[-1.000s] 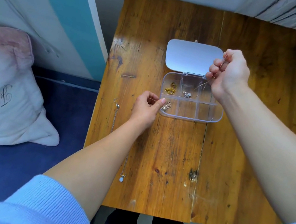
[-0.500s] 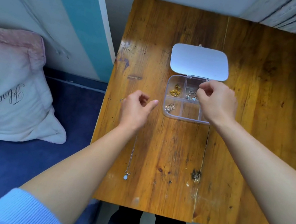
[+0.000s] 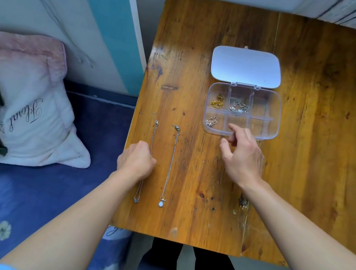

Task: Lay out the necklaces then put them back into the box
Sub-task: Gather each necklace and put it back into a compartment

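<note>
A clear compartment box point(image 3: 277, 118) lies on the wooden table point(image 3: 312, 161) with its lid point(image 3: 246, 66) open flat behind it. It holds a gold necklace point(image 3: 217, 102), a silver necklace point(image 3: 238, 108) and a pale bunched one point(image 3: 211, 120), each in its own cell. Two chains lie stretched out at the table's left: the left necklace point(image 3: 154, 131) and one with a white pendant point(image 3: 171, 157). My left hand point(image 3: 136, 162) is curled over the middle of the left necklace. My right hand point(image 3: 242, 156) hovers at the box's near edge, fingers apart, holding nothing.
A bed with a blue flowered cover point(image 3: 21, 203) and a pink-white pillow point(image 3: 26, 99) sits close against the table's left edge. A wall runs behind the table. My legs show below the table's near edge.
My left hand has moved down and left from beside the box onto the left necklace and closed. My right hand has drawn back out of the box to its near edge.
</note>
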Tool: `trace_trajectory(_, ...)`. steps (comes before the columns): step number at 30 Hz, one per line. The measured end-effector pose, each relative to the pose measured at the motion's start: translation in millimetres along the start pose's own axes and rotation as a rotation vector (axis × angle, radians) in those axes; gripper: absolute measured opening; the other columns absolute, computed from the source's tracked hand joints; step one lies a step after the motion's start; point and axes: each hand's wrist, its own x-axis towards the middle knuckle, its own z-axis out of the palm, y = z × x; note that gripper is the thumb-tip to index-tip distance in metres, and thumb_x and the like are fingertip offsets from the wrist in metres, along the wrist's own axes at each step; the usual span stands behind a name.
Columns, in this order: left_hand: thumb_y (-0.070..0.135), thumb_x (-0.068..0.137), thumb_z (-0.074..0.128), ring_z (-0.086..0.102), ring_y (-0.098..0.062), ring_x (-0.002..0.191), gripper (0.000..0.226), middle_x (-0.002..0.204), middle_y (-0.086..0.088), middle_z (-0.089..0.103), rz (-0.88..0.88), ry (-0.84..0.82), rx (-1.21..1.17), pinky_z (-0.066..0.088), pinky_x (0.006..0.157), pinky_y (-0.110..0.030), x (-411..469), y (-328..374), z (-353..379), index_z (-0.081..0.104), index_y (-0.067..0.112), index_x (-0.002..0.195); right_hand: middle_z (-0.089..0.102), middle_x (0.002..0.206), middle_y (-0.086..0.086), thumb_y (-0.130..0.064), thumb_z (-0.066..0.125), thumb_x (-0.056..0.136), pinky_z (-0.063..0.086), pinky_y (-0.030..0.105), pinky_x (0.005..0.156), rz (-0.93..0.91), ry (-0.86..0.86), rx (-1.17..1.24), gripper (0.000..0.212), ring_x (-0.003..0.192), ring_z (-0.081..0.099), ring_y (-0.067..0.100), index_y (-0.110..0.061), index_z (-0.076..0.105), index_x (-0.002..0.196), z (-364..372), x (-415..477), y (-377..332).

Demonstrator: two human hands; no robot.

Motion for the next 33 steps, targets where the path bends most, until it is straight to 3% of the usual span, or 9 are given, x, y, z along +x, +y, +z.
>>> trace_trajectory(3,0.022,0.083,0.062,0.059,-0.022,0.079,0.014,0.086,-0.006,0.063,0.120,0.046,-0.062,0.048,0.063,-0.036,-9,2,-2,0.060,0.011,0.074,0.056,0.093,-0.002,-0.024,0.058,0.092,0.037,0.027,0.068,0.005,-0.014,-0.015,0.032,0.088,0.060,0.020,-0.016,0.063,0.123,0,0,1)
trace_trajectory(8,0.013,0.076,0.068,0.051,-0.007,0.113,0.014,0.114,0.009,0.062,0.343,0.178,-0.432,0.039,0.089,-0.029,-24,16,-22,0.062,0.008,0.064,0.055,0.092,-0.006,-0.027,0.057,0.093,0.037,0.027,0.068,0.011,-0.016,-0.021,0.030,0.088,0.060,0.020,-0.018,0.065,0.120,-2,3,3)
trace_trajectory(11,0.008,0.084,0.062,0.068,-0.012,0.100,0.015,0.091,0.001,0.075,0.361,0.148,-0.728,0.052,0.087,-0.031,-29,42,-42,0.061,-0.003,0.074,0.066,0.099,-0.002,-0.030,0.057,0.093,0.044,0.031,0.071,0.026,-0.011,-0.025,0.027,0.093,0.062,0.024,-0.020,0.069,0.114,-8,8,7)
trace_trajectory(15,0.002,0.090,0.051,0.072,-0.019,0.069,0.010,0.053,0.000,0.062,0.405,0.125,-1.051,0.056,0.075,-0.023,-31,91,-66,0.054,0.003,0.081,0.069,0.098,0.000,-0.028,0.059,0.091,0.041,0.029,0.068,0.054,0.086,0.008,0.021,0.093,0.063,0.025,-0.020,0.072,0.106,-26,17,22)
trace_trajectory(19,0.004,0.092,0.048,0.049,-0.017,0.046,0.022,0.049,0.000,0.041,0.296,-0.046,-1.449,0.053,0.073,-0.040,-24,143,-79,0.045,0.011,0.072,0.062,0.113,0.006,-0.023,0.059,0.089,0.042,0.034,0.078,0.090,0.251,-0.055,0.029,0.110,0.052,0.026,-0.017,0.066,0.116,-46,28,46)
trace_trajectory(23,0.008,0.092,0.046,0.029,-0.012,0.039,0.023,0.048,0.001,0.033,0.114,-0.253,-1.685,0.044,0.046,-0.023,-13,184,-78,0.039,0.013,0.070,0.055,0.134,0.010,-0.023,0.050,0.097,0.038,0.032,0.097,0.317,0.207,0.197,0.044,0.121,0.051,0.025,-0.011,0.048,0.139,-50,42,62)
trace_trajectory(26,0.010,0.090,0.044,0.022,-0.011,0.036,0.024,0.046,0.002,0.030,-0.021,-0.350,-1.738,0.030,0.036,-0.018,-2,203,-68,0.039,0.014,0.068,0.066,0.120,0.015,-0.019,0.045,0.098,0.044,0.033,0.092,0.436,0.161,0.356,0.034,0.112,0.059,0.029,-0.004,0.063,0.123,-45,47,70)
trace_trajectory(29,0.011,0.089,0.044,0.017,-0.011,0.038,0.029,0.048,0.002,0.026,-0.102,-0.447,-1.797,0.022,0.037,-0.019,5,215,-55,0.035,0.015,0.061,0.067,0.101,0.028,-0.019,0.043,0.100,0.049,0.044,0.079,0.435,0.176,0.432,0.037,0.096,0.061,0.040,0.009,0.067,0.097,-39,43,76)
trace_trajectory(33,0.012,0.085,0.046,0.022,-0.013,0.044,0.026,0.052,0.000,0.030,-0.134,-0.446,-1.725,0.032,0.043,-0.021,12,223,-32,0.037,0.015,0.061,0.065,0.089,0.028,-0.023,0.042,0.101,0.046,0.040,0.067,0.416,0.195,0.421,0.039,0.079,0.058,0.035,0.007,0.065,0.087,-34,42,80)
